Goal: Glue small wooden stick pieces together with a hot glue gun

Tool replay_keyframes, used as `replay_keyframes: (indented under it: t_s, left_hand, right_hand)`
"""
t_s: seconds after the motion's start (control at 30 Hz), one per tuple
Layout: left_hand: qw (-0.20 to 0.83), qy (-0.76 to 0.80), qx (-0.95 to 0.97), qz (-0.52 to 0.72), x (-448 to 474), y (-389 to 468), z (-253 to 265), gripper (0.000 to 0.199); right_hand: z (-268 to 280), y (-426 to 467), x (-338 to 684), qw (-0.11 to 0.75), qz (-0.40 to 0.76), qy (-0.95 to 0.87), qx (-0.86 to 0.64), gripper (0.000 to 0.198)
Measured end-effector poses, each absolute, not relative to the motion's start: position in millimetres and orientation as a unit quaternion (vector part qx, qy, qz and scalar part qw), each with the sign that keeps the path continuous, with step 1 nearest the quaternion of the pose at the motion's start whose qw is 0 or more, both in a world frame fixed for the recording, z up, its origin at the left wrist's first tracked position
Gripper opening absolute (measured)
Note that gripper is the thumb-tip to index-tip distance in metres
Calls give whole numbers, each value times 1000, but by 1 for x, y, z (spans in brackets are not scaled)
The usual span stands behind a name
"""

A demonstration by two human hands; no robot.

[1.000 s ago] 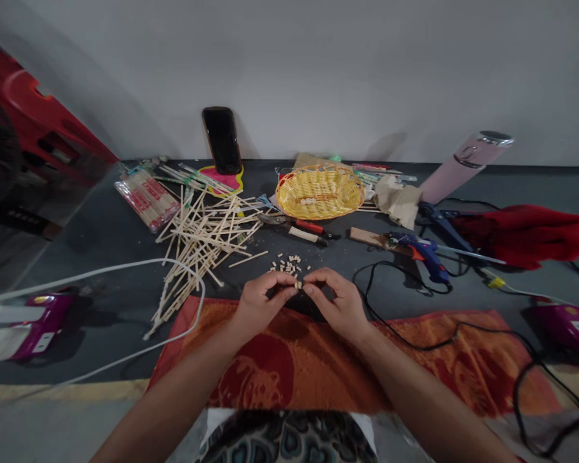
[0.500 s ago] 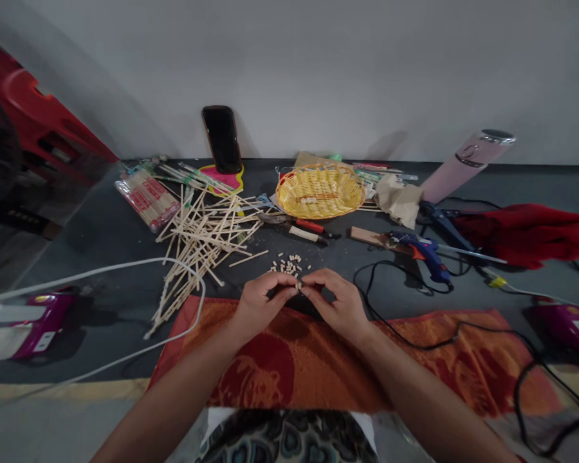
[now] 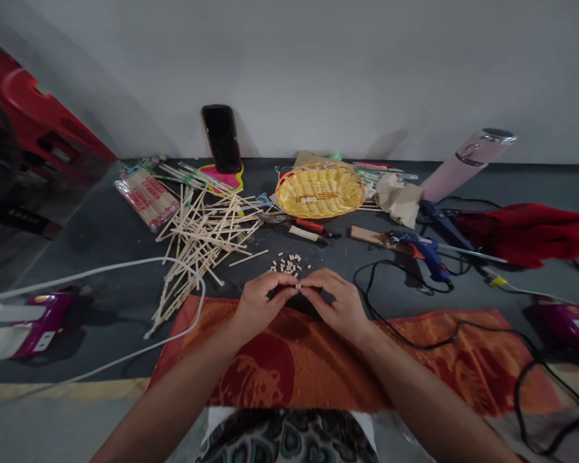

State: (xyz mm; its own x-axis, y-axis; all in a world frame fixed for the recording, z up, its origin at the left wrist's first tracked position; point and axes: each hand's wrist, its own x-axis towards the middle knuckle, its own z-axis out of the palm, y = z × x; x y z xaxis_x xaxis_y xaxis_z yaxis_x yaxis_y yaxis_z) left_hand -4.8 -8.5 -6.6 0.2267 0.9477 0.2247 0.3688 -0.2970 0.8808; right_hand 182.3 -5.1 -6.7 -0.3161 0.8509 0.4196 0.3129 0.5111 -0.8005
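Note:
My left hand [image 3: 263, 300] and my right hand [image 3: 336, 300] meet above the near edge of the dark table. Thumb and forefinger of each are pinched on small pale wooden pieces [image 3: 298, 286], held between the fingertips; how many is too small to tell. Just beyond my fingers lies a scatter of short cut wooden pieces [image 3: 289, 262]. Pliers with red and white handles [image 3: 306, 233] rest behind them. A yellow woven basket [image 3: 289, 199] with a few small pieces inside stands farther back. Under my wrists is an orange towel [image 3: 309, 373].
Loose wooden sticks [image 3: 207, 231] heap at left, beside a packaged bundle [image 3: 147, 198]. A phone [image 3: 222, 139] leans on the wall. At right are a blue glue gun [image 3: 429, 256], its black cord [image 3: 367, 283], a pink bottle [image 3: 468, 164] and red cloth [image 3: 531, 235]. A white cable [image 3: 125, 265] crosses the left.
Both hands stay in almost the same place. The fingertips and the small pieces between them have shifted only slightly.

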Motion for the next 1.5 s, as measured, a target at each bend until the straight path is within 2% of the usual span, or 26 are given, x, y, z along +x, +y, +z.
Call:
replay_keyframes:
  t_s: [0.43, 0.7, 0.8, 1.0, 1.2, 1.33, 1.5]
  left_hand:
    - [359, 467, 698, 407, -5, -8, -7, 11]
    - [335, 426, 711, 448, -5, -6, 0, 10]
    - [327, 415, 719, 452, -4, -5, 1, 9]
    - [348, 408, 709, 458, -3, -6, -1, 11]
    - [524, 463, 582, 416, -5, -7, -5, 21]
    - [610, 447, 531, 382, -5, -6, -8, 27]
    - [647, 436, 502, 374, -5, -5, -8, 23]
  right_hand:
    - [-7, -6, 184, 434, 328, -743, -391, 15]
    - [-13, -3, 184, 400, 540, -627, -394, 23]
    - [-13, -3, 183, 383, 562, -626, -382, 22]
    - [-12, -6, 183, 383, 512, -652, -407, 17]
    - [-3, -5, 186, 413, 345, -741, -403, 14]
    - [-5, -5, 184, 424, 307, -767, -371, 17]
    - [-9, -5, 184, 409, 285, -784, -370, 20]
